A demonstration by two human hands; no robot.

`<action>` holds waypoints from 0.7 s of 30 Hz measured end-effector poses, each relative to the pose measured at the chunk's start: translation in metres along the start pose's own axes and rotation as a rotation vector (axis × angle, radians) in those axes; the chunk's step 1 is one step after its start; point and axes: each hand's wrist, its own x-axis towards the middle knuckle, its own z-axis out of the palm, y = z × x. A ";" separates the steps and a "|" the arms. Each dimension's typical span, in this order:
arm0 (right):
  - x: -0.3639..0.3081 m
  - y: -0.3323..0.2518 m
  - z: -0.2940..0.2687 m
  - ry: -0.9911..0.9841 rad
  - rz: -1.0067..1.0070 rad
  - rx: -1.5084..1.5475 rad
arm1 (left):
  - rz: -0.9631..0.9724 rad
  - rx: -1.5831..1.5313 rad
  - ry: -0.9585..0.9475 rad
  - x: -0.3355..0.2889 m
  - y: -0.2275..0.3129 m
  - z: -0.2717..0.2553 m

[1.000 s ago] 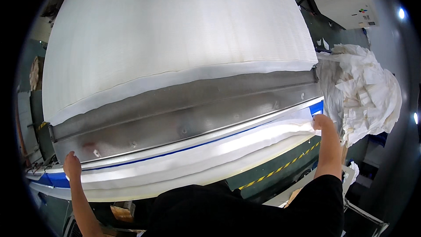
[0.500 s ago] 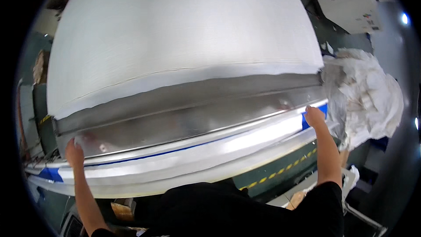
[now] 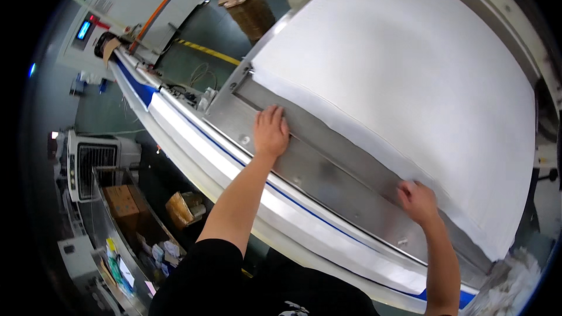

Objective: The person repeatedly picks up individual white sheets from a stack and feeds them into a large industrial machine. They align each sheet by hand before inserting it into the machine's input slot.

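Note:
A wide white sheet (image 3: 398,76) covers the large flat bed, its near edge uneven. Along that edge runs a bare grey metal strip (image 3: 322,167). My left hand (image 3: 272,131) rests near the strip's left end, fingers stretched out and pressed on the metal. Further right, my right hand (image 3: 418,200) is closed, with its fingers curled at the sheet's near edge. Whether cloth is pinched in it, I cannot make out. A long white roll (image 3: 193,131) with blue bands lies along the front of the bed, beneath my forearms.
Crumpled white material (image 3: 512,284) is heaped at the lower right. A brown carton (image 3: 249,9) stands on the floor behind the bed's left end. On the left are a metal cart (image 3: 105,213) holding boxes and bags, a white machine (image 3: 99,158) with a grille, and yellow-striped floor tape (image 3: 208,51).
My view has swung to the left. Both hands have left the front edge of the strip; the left now lies on the metal and the right is at the sheet's near edge.

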 end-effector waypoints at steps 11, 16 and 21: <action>0.309 -0.205 0.029 0.172 -0.300 0.276 | -0.062 -0.156 -0.022 0.011 0.012 -0.008; 0.349 -0.233 0.036 0.162 -0.286 0.236 | -0.087 -0.165 -0.082 0.012 0.007 -0.009; 0.354 -0.238 0.038 0.163 -0.232 0.161 | -0.090 -0.176 -0.105 0.012 0.005 -0.010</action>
